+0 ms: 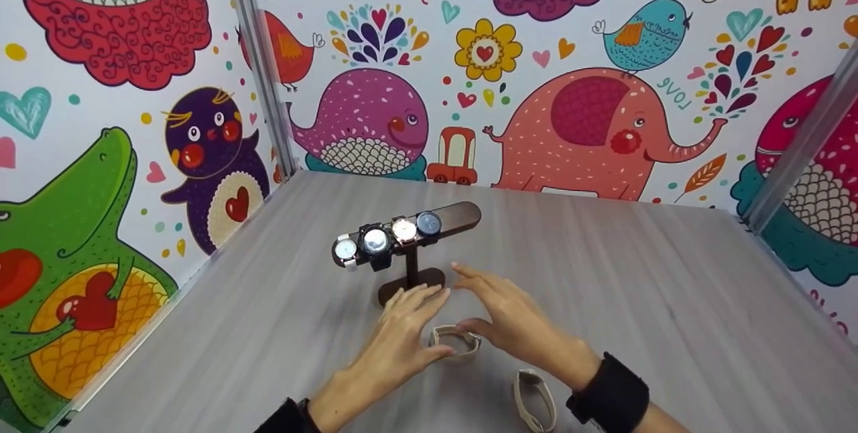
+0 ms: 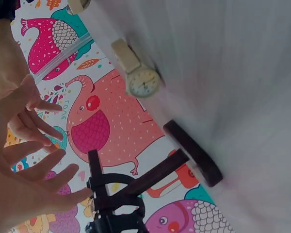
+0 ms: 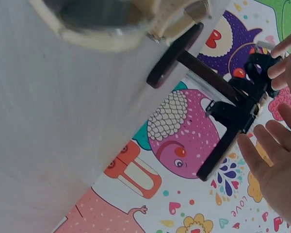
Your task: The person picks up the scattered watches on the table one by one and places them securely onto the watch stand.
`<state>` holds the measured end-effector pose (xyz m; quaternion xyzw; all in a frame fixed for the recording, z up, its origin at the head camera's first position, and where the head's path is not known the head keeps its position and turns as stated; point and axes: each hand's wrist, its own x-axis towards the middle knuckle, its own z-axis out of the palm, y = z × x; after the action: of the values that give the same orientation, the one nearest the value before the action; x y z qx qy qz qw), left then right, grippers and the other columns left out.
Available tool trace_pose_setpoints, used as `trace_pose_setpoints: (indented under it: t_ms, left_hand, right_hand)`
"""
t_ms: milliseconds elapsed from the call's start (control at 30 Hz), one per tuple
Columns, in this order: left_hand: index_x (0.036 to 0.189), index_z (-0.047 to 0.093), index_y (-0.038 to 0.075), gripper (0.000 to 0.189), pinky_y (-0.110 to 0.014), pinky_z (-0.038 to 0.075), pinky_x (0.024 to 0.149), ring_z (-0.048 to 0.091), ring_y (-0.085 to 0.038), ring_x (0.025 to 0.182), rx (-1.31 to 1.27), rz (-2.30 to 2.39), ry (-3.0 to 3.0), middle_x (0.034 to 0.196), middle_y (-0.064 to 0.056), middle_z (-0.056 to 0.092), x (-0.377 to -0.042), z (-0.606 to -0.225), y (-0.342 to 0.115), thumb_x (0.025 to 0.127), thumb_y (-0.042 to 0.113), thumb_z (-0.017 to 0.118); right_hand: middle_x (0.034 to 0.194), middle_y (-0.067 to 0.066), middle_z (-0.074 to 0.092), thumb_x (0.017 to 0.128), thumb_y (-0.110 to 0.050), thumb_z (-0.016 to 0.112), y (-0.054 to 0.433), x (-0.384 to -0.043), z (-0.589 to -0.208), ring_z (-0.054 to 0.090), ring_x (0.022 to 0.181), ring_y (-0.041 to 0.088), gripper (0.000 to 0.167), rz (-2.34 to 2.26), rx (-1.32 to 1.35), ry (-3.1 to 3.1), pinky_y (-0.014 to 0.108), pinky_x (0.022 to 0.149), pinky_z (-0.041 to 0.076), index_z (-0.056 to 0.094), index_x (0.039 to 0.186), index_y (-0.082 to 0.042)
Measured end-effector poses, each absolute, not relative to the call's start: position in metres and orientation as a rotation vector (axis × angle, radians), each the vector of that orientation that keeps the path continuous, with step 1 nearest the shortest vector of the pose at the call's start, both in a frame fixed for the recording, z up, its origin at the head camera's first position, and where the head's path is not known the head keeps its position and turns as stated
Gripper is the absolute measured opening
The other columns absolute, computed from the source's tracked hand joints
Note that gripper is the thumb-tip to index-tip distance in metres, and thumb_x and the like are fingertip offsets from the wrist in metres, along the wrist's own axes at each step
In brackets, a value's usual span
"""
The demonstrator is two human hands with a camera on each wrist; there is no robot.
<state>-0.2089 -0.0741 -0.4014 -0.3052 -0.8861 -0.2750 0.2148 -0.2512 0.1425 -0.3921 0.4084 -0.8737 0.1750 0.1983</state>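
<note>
My left hand [image 1: 395, 329] and right hand [image 1: 513, 319] hover on either side of a beige-strapped watch [image 1: 436, 336] on the table. Both hands have spread, fairly straight fingers and hold nothing. In the left wrist view that watch shows a round cream dial [image 2: 144, 81]. A second beige watch [image 1: 520, 399] lies nearer to me, below the right wrist; it looms large and blurred in the right wrist view. Just beyond my fingertips stands a dark T-shaped watch stand [image 1: 412, 262]. Its bar carries several watches, among them a white-strapped one [image 1: 346, 249] and a black one [image 1: 375, 242].
The grey wood-grain table [image 1: 643, 299] meets panels printed with cartoon animals at the back and sides. Metal posts [image 1: 258, 64] stand at the corners. The stand's bar [image 1: 462, 216] is bare at its right end.
</note>
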Motion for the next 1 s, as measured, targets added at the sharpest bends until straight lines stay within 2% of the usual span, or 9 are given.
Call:
trace_pose_setpoints:
  t_ms: [133,267,400,533,633,767,833,1000]
  left_hand:
    - [0.136,0.059,-0.002,0.072,-0.055,0.049,0.107,0.060,-0.034,0.125,-0.850,-0.770,-2.507,0.138,-0.018,0.060,-0.209,-0.409,-0.073,0.073,0.017,0.088]
    - [0.133,0.060,-0.004,0.067,-0.045,0.056,0.100,0.063,-0.034,0.121,-0.868,-0.740,-2.573,0.134,-0.019,0.062,-0.212,-0.417,-0.072,0.075,0.015,0.087]
    - [0.130,0.063,-0.002,0.062,-0.040,0.059,0.095,0.067,-0.032,0.114,-0.883,-0.709,-2.630,0.128,-0.017,0.065,-0.216,-0.424,-0.071,0.075,0.013,0.087]
    - [0.128,0.065,0.000,0.061,-0.035,0.060,0.092,0.070,-0.027,0.108,-0.888,-0.671,-2.646,0.121,-0.014,0.070,-0.220,-0.430,-0.072,0.073,0.010,0.087]
    - [0.119,0.069,0.002,0.051,-0.031,0.061,0.084,0.072,-0.022,0.101,-0.892,-0.686,-2.644,0.111,-0.009,0.073,-0.223,-0.431,-0.072,0.071,0.007,0.086]
    - [0.100,0.067,0.005,0.033,-0.027,0.058,0.067,0.072,-0.017,0.085,-0.889,-0.728,-2.669,0.092,-0.004,0.073,-0.226,-0.432,-0.073,0.072,0.005,0.084]
    - [0.101,0.068,0.002,0.034,-0.027,0.057,0.063,0.072,-0.017,0.082,-0.879,-0.728,-2.694,0.090,-0.006,0.074,-0.226,-0.431,-0.074,0.072,0.005,0.084]
    - [0.120,0.066,-0.007,0.051,-0.024,0.055,0.059,0.073,-0.017,0.082,-0.883,-0.696,-2.751,0.094,-0.009,0.077,-0.227,-0.431,-0.072,0.074,0.007,0.084]
  right_hand:
    - [0.146,0.009,0.057,0.086,-0.028,0.077,0.140,-0.248,-0.401,0.057,0.131,0.028,0.049,0.490,1.148,-2.504,0.048,0.104,0.053,0.061,0.129,-0.010]
    - [0.135,0.008,0.064,0.087,-0.026,0.077,0.137,-0.249,-0.412,0.063,0.122,0.026,0.039,0.481,1.185,-2.470,0.044,0.098,0.057,0.064,0.119,-0.009]
    - [0.125,0.008,0.069,0.085,-0.024,0.078,0.133,-0.251,-0.422,0.067,0.111,0.023,0.030,0.500,1.225,-2.420,0.039,0.092,0.059,0.068,0.109,-0.009]
    - [0.122,0.009,0.070,0.083,-0.021,0.080,0.129,-0.252,-0.426,0.069,0.108,0.023,0.027,0.511,1.252,-2.412,0.037,0.089,0.060,0.070,0.105,-0.008]
    - [0.121,0.009,0.070,0.081,-0.018,0.081,0.128,-0.253,-0.425,0.069,0.108,0.024,0.024,0.507,1.247,-2.424,0.038,0.088,0.061,0.072,0.102,-0.009]
    - [0.119,0.009,0.072,0.080,-0.020,0.082,0.126,-0.253,-0.423,0.070,0.105,0.023,0.021,0.470,1.240,-2.472,0.038,0.085,0.062,0.075,0.098,-0.011]
    - [0.116,0.008,0.073,0.079,-0.022,0.083,0.124,-0.253,-0.422,0.070,0.102,0.022,0.022,0.438,1.246,-2.501,0.036,0.083,0.062,0.076,0.097,-0.012]
    - [0.108,0.002,0.074,0.080,-0.021,0.082,0.120,-0.254,-0.422,0.071,0.096,0.018,0.017,0.363,1.260,-2.589,0.033,0.077,0.063,0.078,0.095,-0.015]
